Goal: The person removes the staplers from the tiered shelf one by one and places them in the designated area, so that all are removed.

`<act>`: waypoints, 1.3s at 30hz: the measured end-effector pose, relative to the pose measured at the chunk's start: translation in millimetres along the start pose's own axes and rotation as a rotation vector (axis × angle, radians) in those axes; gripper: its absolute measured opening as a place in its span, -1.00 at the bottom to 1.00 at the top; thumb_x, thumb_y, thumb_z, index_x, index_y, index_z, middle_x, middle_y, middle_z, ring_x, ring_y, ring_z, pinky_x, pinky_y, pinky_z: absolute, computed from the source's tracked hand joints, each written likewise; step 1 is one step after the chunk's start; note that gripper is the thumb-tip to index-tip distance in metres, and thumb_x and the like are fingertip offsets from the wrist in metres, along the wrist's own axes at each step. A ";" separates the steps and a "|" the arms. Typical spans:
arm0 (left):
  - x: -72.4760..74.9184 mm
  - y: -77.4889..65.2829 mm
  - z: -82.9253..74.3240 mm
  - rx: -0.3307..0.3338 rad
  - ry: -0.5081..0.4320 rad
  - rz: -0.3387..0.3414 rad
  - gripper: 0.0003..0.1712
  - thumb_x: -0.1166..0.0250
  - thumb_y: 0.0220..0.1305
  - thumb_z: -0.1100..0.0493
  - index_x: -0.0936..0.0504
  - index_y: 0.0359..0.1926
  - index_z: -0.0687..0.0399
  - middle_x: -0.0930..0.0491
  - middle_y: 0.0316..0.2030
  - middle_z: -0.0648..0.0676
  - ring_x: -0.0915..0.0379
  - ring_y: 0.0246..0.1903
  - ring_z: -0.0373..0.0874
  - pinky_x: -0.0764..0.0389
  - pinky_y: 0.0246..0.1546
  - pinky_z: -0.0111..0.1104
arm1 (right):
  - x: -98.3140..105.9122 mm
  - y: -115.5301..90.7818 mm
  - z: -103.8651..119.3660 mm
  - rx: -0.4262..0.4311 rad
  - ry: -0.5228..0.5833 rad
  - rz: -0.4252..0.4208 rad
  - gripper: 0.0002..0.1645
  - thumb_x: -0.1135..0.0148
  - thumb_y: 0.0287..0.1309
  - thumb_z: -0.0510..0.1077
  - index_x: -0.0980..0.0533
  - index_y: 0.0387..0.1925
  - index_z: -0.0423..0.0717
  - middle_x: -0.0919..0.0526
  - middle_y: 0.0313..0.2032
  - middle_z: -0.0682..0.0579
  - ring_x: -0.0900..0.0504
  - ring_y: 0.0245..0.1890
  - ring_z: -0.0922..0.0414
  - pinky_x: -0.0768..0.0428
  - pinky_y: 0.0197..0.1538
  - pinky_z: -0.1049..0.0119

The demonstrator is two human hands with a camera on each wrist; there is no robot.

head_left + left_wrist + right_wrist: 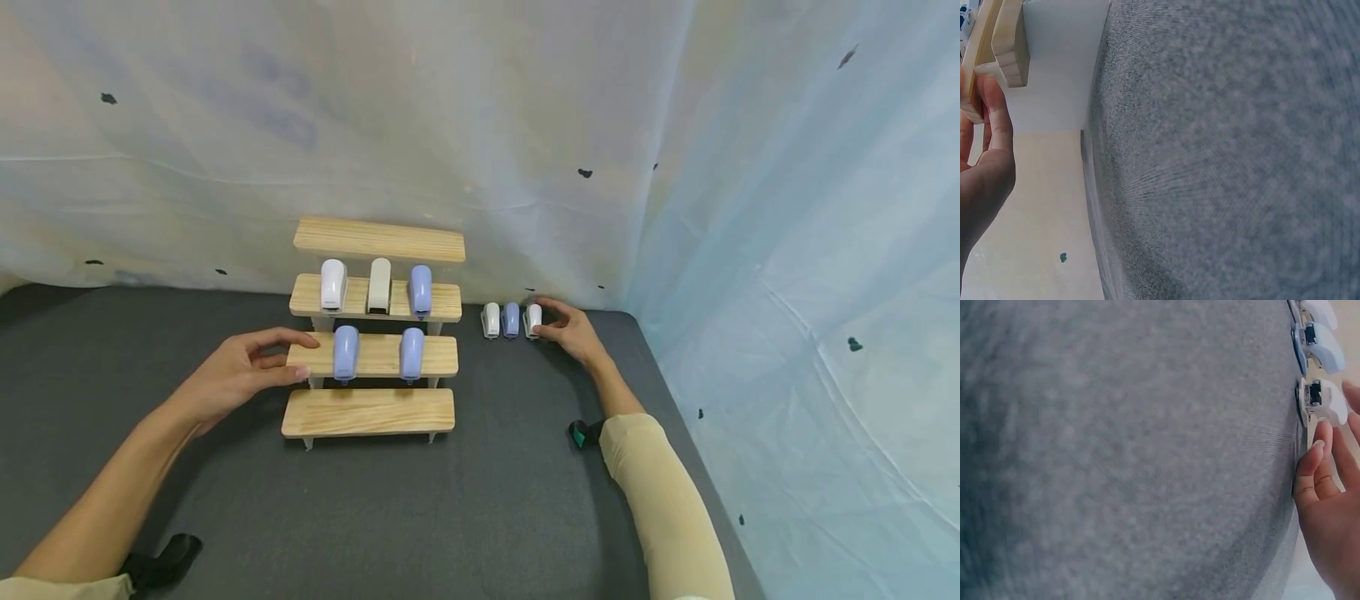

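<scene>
In the head view, my left hand (242, 371) grips the left end of a tiered wooden shelf's second-lowest board (378, 357), thumb in front and fingers behind. Two lavender staplers stand on that board, a left one (346, 352) and a right one (412, 354). Off to the right, my right hand (574, 332) holds a small white stapler (533, 320) on the dark table, thumb at its near right side and a finger reaching round its back. Seen from the right wrist, the white stapler (1322, 403) stands upright above the fingertips.
On the board above stand a white stapler (333, 285), a cream stapler (379, 285) and a lavender stapler (421, 290). Beside the held stapler are another lavender one (511, 320) and another white one (491, 320). Pale sheeting (525, 125) hangs behind and at right of the dark table (480, 500).
</scene>
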State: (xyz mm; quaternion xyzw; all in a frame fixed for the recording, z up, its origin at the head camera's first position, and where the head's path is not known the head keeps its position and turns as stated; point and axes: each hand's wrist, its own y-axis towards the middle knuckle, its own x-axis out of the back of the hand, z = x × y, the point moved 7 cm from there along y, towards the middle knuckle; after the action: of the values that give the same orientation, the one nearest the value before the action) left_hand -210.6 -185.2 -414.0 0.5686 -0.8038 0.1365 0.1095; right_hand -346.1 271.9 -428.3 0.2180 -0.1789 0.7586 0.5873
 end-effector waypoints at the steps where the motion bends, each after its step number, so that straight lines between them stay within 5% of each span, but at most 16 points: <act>1: 0.3 0.0 0.2 0.001 0.003 0.000 -0.42 -0.35 0.34 0.00 -0.46 0.27 0.12 -0.21 0.41 0.23 -0.44 0.16 -0.16 -0.56 -0.04 -0.40 | 0.8 0.8 -3.1 -0.002 -0.003 -0.009 -0.32 -0.38 0.22 -0.23 -0.40 0.36 -0.14 -0.51 0.22 -0.23 -0.68 -0.17 -0.14 -0.63 -0.10 0.05; 5: 0.5 -0.1 0.7 0.006 0.007 0.001 -0.41 -0.35 0.33 -0.01 -0.45 0.28 0.12 -0.21 0.40 0.25 -0.46 0.11 -0.26 -0.56 -0.05 -0.41 | 4.4 6.7 -21.0 0.018 -0.011 -0.050 -0.34 -0.40 0.22 -0.15 -0.44 0.34 0.00 -0.51 0.26 -0.04 -0.68 -0.19 -0.05 -0.62 -0.17 0.20; 9: 0.5 0.1 0.6 0.005 0.015 -0.002 -0.40 -0.36 0.32 -0.02 -0.45 0.27 0.11 -0.23 0.39 0.26 -0.49 0.05 -0.35 -0.56 -0.06 -0.42 | 7.3 4.0 -17.5 0.051 0.028 -0.076 -0.38 -0.38 0.23 -0.20 -0.46 0.31 0.00 -0.53 0.24 -0.05 -0.66 -0.19 -0.15 -0.62 -0.21 0.11; 15: 0.0 -1.6 -0.8 0.010 0.044 -0.009 -0.41 -0.35 0.33 -0.05 -0.45 0.28 0.08 -0.22 0.40 0.25 -0.39 0.25 0.14 -0.54 0.05 -0.18 | 8.6 -3.5 -3.0 0.090 0.042 -0.100 -0.39 -0.37 0.23 -0.22 -0.47 0.31 -0.06 -0.52 0.25 -0.09 -0.65 -0.23 0.01 -0.54 -0.22 0.33; 19: 0.0 -2.4 -1.5 0.012 0.058 -0.011 -0.41 -0.34 0.34 -0.06 -0.45 0.28 0.08 -0.21 0.41 0.25 -0.34 0.27 0.22 -0.52 0.07 -0.08 | 8.4 -11.9 18.3 0.138 0.069 -0.088 -0.39 -0.34 0.24 -0.29 -0.43 0.31 -0.22 -0.48 0.27 -0.23 -0.63 -0.20 0.01 -0.51 -0.19 0.42; 25: 0.5 -1.0 -1.9 0.007 0.080 -0.012 -0.42 -0.34 0.33 -0.07 -0.46 0.27 0.04 -0.23 0.40 0.23 -0.49 0.10 -0.17 -0.56 -0.07 -0.37 | 8.2 -25.9 47.9 0.159 0.076 -0.062 -0.41 -0.29 0.25 -0.38 -0.40 0.30 -0.33 -0.44 0.28 -0.29 -0.59 -0.09 -0.22 -0.53 -0.14 0.40; 30: -0.6 1.2 -3.3 -0.008 0.078 -0.006 -0.44 -0.31 0.36 -0.06 -0.45 0.27 0.06 -0.27 0.37 0.24 -0.56 -0.05 -0.34 -0.59 -0.06 -0.32 | 8.4 -30.6 57.2 0.177 0.052 -0.064 -0.42 -0.29 0.25 -0.38 -0.43 0.29 -0.31 -0.49 0.24 -0.28 -0.60 -0.11 -0.20 -0.52 -0.15 0.38; 33: -0.7 2.3 -3.7 -0.007 0.089 -0.010 -0.44 -0.29 0.38 -0.07 -0.45 0.27 0.07 -0.26 0.37 0.24 -0.58 -0.03 -0.30 -0.56 0.05 -0.13 | 7.4 -32.4 62.7 0.205 0.055 -0.057 -0.43 -0.29 0.25 -0.36 -0.43 0.29 -0.31 -0.50 0.23 -0.25 -0.59 -0.12 -0.20 -0.52 -0.16 0.37; 39: -0.7 1.9 -2.3 0.007 0.062 -0.003 -0.43 -0.30 0.37 -0.07 -0.43 0.28 0.08 -0.17 0.42 0.24 -0.36 0.27 0.15 -0.39 0.19 0.13 | 2.5 -35.9 76.1 0.268 0.091 -0.025 -0.41 -0.28 0.25 -0.37 -0.39 0.30 -0.36 -0.46 0.26 -0.28 -0.58 -0.13 -0.22 -0.56 -0.17 0.36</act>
State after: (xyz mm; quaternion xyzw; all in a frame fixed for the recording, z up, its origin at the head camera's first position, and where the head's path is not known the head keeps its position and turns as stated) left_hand -212.1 -183.1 -412.3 0.5655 -0.7988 0.1566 0.1327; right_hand -302.7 242.7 -362.4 0.2622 -0.0465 0.7776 0.5696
